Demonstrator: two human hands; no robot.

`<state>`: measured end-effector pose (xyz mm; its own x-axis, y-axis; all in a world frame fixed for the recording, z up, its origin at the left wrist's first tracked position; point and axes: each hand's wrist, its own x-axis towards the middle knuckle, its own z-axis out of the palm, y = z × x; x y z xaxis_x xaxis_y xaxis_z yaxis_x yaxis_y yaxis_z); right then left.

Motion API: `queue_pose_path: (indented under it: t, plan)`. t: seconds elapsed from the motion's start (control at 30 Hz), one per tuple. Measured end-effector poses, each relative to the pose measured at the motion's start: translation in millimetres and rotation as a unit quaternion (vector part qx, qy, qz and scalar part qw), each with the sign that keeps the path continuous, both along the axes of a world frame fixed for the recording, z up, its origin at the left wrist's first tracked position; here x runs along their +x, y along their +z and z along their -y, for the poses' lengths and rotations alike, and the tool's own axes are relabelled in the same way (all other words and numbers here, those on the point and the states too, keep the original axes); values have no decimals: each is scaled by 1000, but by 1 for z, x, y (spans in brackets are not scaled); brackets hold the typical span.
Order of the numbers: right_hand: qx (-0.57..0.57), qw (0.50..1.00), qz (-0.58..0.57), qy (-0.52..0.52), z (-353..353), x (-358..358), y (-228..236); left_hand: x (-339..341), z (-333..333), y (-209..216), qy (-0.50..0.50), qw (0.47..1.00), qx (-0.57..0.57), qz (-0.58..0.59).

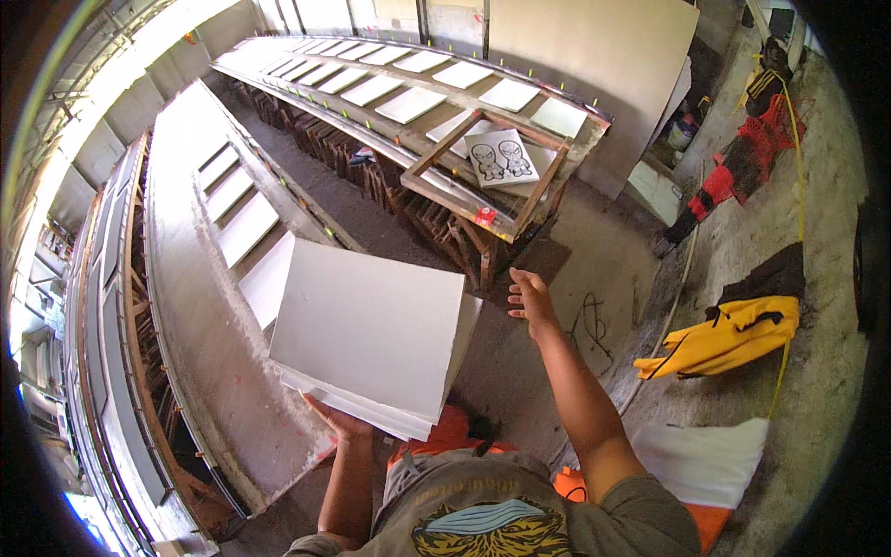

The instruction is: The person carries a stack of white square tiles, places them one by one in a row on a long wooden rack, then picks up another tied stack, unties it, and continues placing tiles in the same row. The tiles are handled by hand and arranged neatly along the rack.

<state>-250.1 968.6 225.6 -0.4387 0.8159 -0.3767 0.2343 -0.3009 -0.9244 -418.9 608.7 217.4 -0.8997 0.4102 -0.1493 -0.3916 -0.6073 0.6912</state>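
Note:
A stack of white rectangular panels (371, 320) rests on my left hand (339, 418), whose fingers go under its lower edge and are partly hidden. The panels are fanned a little at the bottom and right. My right hand (531, 302) is lifted in the air to the right of the stack, fingers apart, holding nothing. Below and left of the stack runs a long table (200, 306) with a row of white panels (249, 232) laid flat on it; the nearest one is partly covered by the stack.
A second long table (357, 114) ahead carries rows of white panels. At its near end lie a wooden frame (436, 172) and a panel printed with two cartoon figures (501, 158). Clothes, including a yellow-and-black garment (729, 339), hang along the right wall (826, 195).

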Motion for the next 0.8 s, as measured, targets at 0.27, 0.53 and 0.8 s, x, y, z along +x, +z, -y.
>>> queue_pose_path:
  t: [0.27, 0.53, 0.8]
  plan:
    - [-46, 995, 86, -36, -148, -59, -75, -50, -91, -48, -36, 999, 41, -4]
    - [-64, 982, 141, -111, -255, -113, -116, -72, -165, -55, -25, 998, 36, 41]
    - [45, 960, 260, -92, -295, -136, -138, -65, -227, -49, 20, 998, 29, 53]
